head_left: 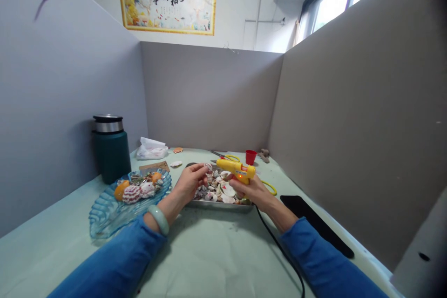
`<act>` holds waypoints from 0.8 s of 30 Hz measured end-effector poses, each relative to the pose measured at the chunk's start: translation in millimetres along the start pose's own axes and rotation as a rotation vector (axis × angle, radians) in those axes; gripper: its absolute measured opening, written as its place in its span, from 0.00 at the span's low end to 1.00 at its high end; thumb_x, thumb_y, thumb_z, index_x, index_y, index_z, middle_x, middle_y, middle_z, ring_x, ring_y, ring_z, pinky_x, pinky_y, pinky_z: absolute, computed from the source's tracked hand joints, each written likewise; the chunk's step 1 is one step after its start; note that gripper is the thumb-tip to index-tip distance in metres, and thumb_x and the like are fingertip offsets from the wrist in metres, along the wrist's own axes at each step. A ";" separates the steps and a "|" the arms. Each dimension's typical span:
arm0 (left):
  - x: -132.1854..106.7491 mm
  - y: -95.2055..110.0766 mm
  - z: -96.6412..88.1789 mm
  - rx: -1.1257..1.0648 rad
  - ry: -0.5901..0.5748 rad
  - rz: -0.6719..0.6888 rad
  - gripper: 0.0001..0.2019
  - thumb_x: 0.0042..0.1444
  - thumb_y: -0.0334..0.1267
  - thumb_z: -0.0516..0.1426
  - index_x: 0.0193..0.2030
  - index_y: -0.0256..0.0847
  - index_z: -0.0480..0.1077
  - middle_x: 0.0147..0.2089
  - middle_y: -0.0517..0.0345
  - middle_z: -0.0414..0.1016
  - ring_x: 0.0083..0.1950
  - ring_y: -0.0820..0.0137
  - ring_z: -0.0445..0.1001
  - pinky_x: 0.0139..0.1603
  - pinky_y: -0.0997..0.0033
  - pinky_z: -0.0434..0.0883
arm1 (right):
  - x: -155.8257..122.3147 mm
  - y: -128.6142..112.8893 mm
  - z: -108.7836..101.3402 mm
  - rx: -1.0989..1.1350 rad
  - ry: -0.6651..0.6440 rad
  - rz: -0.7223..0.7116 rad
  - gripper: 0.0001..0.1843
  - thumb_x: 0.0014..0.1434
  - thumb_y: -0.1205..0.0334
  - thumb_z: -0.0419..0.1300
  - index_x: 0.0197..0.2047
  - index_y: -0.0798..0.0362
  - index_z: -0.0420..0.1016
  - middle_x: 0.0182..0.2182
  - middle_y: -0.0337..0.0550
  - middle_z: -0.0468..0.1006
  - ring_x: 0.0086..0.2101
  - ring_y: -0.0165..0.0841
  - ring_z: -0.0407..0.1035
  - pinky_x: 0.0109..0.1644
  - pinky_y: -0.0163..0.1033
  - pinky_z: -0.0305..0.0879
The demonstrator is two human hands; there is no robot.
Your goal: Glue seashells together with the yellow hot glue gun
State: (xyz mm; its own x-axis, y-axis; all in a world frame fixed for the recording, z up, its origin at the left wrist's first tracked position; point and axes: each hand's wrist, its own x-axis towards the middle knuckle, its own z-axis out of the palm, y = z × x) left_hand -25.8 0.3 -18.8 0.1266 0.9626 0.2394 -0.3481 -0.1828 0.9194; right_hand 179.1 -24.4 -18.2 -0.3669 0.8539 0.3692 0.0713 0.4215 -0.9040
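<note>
**Hot glue nozzle held close to fingertips over the shell tray**

Head view: a yellow plastic hot glue gun (235, 169), its red lamp lit, is clasped in the right hand (252, 189), whose fingers are closed round the grip. The nozzle is pointed left at a small pale seashell (208, 166), which is pinched between thumb and fingertips of the left hand (188, 183). Both are held just above the far part of a flat metal tray of mixed shells (216, 204).

A burn is judged the chief risk, since the nozzle is nearly touching the pinching fingertips. Glue could also drip onto the loose shells below and bond them. The black power cord (279, 247) is trailed near the right sleeve and could be snagged, jerking the gun.

Room is tight: grey partition walls (209, 98) enclose left, far and right. A blue glass leaf-shaped dish (104, 216) lies just left of the left wrist; a dark green flask (111, 149) stands far left. A flat black slab (314, 223) lies to the right. The near tabletop (209, 260) is left bare.
</note>
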 end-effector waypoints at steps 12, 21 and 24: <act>1.1 0.1 -1.5 -0.076 -0.041 -0.011 0.12 0.41 0.38 0.66 0.31 0.33 0.73 0.27 0.59 0.72 0.19 0.82 0.63 0.21 0.80 0.62 | 0.7 -0.2 4.1 -0.025 -0.024 0.014 0.18 0.51 0.47 0.62 0.36 0.54 0.69 0.22 0.34 0.62 0.21 0.24 0.54 0.23 0.32 0.53; 1.5 0.8 -2.2 -0.151 -0.045 -0.003 0.13 0.42 0.37 0.65 0.34 0.33 0.74 0.28 0.59 0.72 0.19 0.83 0.63 0.21 0.80 0.62 | 1.0 1.4 4.6 -0.029 -0.019 0.043 0.17 0.51 0.48 0.62 0.34 0.54 0.70 0.21 0.34 0.61 0.20 0.24 0.54 0.22 0.32 0.54; 1.1 1.9 -1.9 -0.162 -0.047 -0.011 0.13 0.42 0.37 0.65 0.34 0.33 0.74 0.27 0.59 0.72 0.19 0.83 0.62 0.21 0.81 0.61 | 0.1 0.8 4.8 -0.035 -0.016 0.032 0.18 0.51 0.48 0.62 0.35 0.54 0.70 0.21 0.34 0.63 0.20 0.24 0.55 0.22 0.32 0.55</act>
State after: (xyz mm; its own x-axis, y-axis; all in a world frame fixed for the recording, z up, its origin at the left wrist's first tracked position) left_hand -28.0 1.5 -17.4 0.1728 0.9533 0.2476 -0.4911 -0.1345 0.8607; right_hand 174.6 -25.4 -19.9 -0.3787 0.8623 0.3362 0.1153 0.4044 -0.9073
